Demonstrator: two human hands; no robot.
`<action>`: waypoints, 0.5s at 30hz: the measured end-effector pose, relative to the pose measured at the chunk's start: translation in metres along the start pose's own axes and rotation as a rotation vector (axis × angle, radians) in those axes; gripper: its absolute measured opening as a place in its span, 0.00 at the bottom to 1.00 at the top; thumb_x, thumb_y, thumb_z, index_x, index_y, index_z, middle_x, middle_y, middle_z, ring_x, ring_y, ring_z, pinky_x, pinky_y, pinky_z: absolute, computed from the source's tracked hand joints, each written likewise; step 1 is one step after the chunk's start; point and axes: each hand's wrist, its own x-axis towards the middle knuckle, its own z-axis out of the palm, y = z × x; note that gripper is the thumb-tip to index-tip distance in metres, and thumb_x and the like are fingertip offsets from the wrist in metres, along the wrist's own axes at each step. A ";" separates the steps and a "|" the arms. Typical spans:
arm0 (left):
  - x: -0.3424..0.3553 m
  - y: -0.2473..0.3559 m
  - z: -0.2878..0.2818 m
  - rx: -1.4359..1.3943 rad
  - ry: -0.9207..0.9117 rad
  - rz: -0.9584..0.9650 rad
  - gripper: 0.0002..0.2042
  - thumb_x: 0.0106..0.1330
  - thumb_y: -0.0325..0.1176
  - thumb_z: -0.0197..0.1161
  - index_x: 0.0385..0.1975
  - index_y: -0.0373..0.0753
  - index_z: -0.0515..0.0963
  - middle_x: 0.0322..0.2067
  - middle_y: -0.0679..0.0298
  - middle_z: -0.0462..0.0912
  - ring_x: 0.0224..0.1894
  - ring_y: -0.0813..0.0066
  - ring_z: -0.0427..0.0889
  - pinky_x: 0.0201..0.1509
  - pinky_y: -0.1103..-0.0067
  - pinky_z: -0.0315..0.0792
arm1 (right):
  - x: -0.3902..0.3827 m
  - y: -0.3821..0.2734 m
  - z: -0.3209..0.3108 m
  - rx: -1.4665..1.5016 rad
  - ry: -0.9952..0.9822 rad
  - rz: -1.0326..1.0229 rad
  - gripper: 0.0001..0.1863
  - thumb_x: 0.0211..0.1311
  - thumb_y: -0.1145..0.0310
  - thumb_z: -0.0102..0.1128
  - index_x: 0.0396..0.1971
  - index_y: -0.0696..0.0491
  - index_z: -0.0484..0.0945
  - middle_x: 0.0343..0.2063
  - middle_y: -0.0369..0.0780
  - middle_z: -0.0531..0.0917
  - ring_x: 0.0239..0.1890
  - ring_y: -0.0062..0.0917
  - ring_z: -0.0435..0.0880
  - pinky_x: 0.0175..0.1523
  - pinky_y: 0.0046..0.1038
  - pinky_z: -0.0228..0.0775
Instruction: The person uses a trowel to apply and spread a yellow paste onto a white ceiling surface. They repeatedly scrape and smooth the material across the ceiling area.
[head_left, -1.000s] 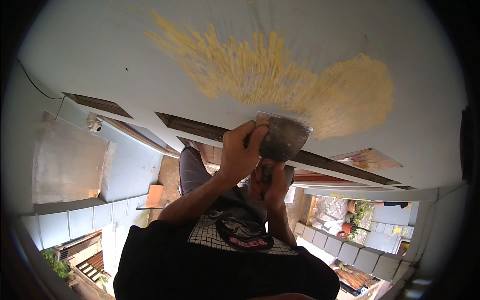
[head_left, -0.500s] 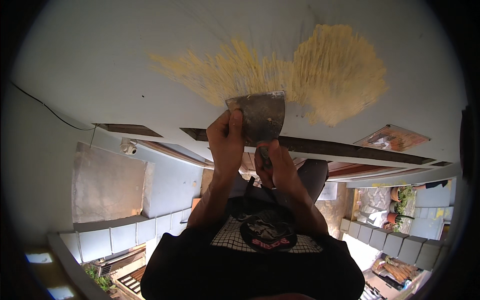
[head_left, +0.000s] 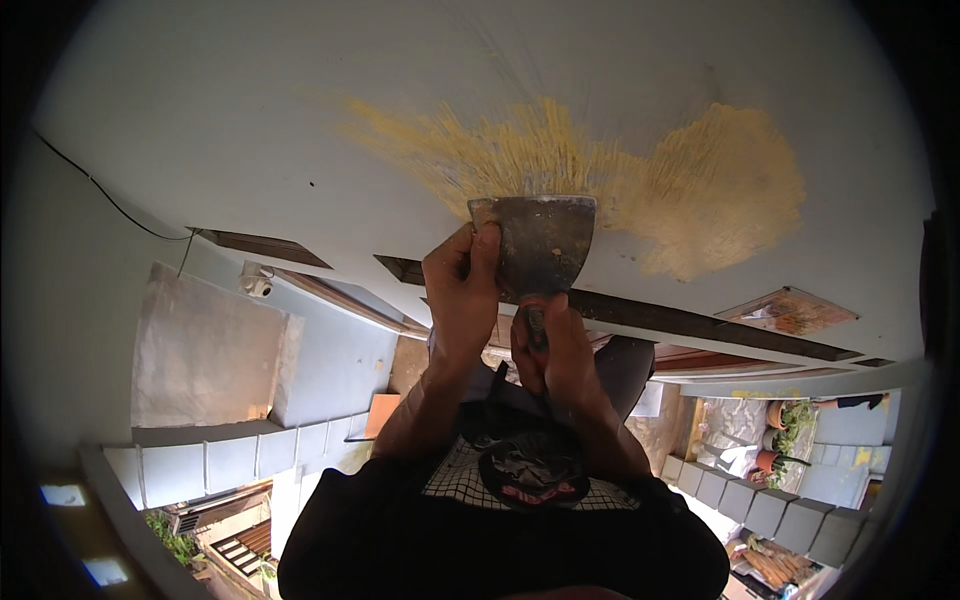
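Note:
A wide putty knife with a stained metal blade is held up at the lower edge of a streaky yellow patch on a pale grey painted surface. My left hand is closed on the blade's left side, thumb on its face and the other fingers at and behind the edge. The handle, dark with a reddish collar, is wrapped by my right hand. Along the blade's top edge the yellow coating shows ridges and grey streaks. Whether the edge presses on the surface I cannot tell.
Long dark recessed openings run below the patch. A coloured rectangular panel is at the right. At the left are a small white camera and a thin black cable. Potted plants stand lower right.
The view has shifted, so the yellow patch sits lower and further right. The putty knife also appears slightly further right, and both hands keep the same hold.

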 end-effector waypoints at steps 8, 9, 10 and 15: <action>0.003 -0.006 -0.011 -0.003 -0.007 0.005 0.17 0.74 0.36 0.56 0.22 0.35 0.73 0.16 0.75 0.67 0.20 0.90 0.62 0.21 0.84 0.58 | -0.003 -0.021 0.015 0.251 0.062 0.017 0.10 0.71 0.71 0.48 0.45 0.61 0.69 0.31 0.44 0.75 0.26 0.26 0.74 0.28 0.27 0.67; 0.004 -0.004 -0.012 -0.025 -0.024 0.021 0.16 0.74 0.35 0.56 0.22 0.35 0.73 0.16 0.75 0.67 0.21 0.90 0.62 0.21 0.84 0.57 | -0.004 -0.018 0.015 0.275 0.054 0.011 0.11 0.73 0.68 0.46 0.45 0.61 0.69 0.30 0.43 0.74 0.25 0.24 0.73 0.27 0.26 0.66; 0.004 -0.002 -0.012 -0.026 -0.027 0.002 0.16 0.74 0.35 0.56 0.22 0.35 0.73 0.16 0.75 0.67 0.21 0.90 0.61 0.21 0.84 0.57 | -0.006 -0.015 0.016 0.302 0.045 0.009 0.13 0.75 0.65 0.43 0.46 0.61 0.69 0.30 0.43 0.74 0.24 0.22 0.73 0.26 0.25 0.65; 0.005 -0.004 -0.010 0.007 -0.011 0.006 0.16 0.74 0.36 0.56 0.22 0.35 0.72 0.16 0.75 0.67 0.20 0.90 0.62 0.21 0.84 0.56 | 0.002 -0.005 0.018 0.043 0.073 -0.112 0.23 0.78 0.55 0.32 0.45 0.61 0.70 0.26 0.40 0.74 0.19 0.19 0.70 0.22 0.22 0.61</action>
